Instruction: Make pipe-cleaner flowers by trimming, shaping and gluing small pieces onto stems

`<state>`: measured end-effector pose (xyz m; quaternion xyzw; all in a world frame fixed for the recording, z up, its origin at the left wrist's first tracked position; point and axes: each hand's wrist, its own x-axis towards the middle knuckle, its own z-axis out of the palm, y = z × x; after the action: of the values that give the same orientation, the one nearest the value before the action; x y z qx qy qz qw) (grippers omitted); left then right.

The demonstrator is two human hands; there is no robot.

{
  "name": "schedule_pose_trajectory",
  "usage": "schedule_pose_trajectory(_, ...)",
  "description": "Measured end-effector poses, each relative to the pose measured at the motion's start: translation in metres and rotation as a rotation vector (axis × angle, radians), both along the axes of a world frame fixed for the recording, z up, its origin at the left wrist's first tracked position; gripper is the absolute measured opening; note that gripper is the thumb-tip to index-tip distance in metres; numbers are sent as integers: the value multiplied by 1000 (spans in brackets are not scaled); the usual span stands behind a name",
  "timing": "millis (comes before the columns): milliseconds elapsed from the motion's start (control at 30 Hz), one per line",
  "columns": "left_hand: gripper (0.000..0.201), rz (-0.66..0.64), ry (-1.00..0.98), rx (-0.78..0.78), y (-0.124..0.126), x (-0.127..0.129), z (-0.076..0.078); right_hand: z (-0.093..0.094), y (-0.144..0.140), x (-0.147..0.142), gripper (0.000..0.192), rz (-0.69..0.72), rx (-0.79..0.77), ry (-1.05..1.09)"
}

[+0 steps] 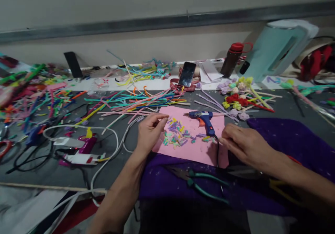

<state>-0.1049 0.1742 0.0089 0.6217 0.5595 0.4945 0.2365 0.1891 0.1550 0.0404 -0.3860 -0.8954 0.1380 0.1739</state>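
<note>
My left hand (151, 131) is over the left edge of a pink sheet (188, 155), thumb and fingertips drawn together. Whatever it pinches, if anything, is too small to make out. Just beside it lies a pile of short cut pieces of pipe cleaner (178, 133) in purple, yellow and green. A blue glue gun (205, 120) with an orange trigger rests on its side on the sheet, its dark cord running toward me. At the sheet's right edge my right hand (242, 143) is closed, fingers curled in. What is inside those fingers is hidden.
Pliers with green handles (204, 183) lie on purple cloth (167, 185) near me. Behind the sheet are long pipe cleaners (136, 99), a phone (187, 74), fuzzy flowers (237, 98), a red-capped bottle (232, 58) and a kettle (274, 49). A white cable (115, 133) loops at left.
</note>
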Motion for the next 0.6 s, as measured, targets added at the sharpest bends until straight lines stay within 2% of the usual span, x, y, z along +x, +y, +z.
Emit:
schedule_pose_trajectory(167, 14, 32, -6, -1, -1, -3, 2, 3, -6, -4, 21, -129, 11, 35)
schedule_pose_trajectory(333, 16, 107, -162, -4, -6, -4, 8, 1, -26, -15, 16, -35, -73, 124)
schedule_pose_trajectory(433, 16, 53, -176, 0, -10, 2, 9, -4, -38, -19, 12, -3, -89, 126)
schedule_pose_trajectory(600, 13, -79, -124, -11, -13, 10, 2, -23, -47, -16, 10, -36, -75, 64)
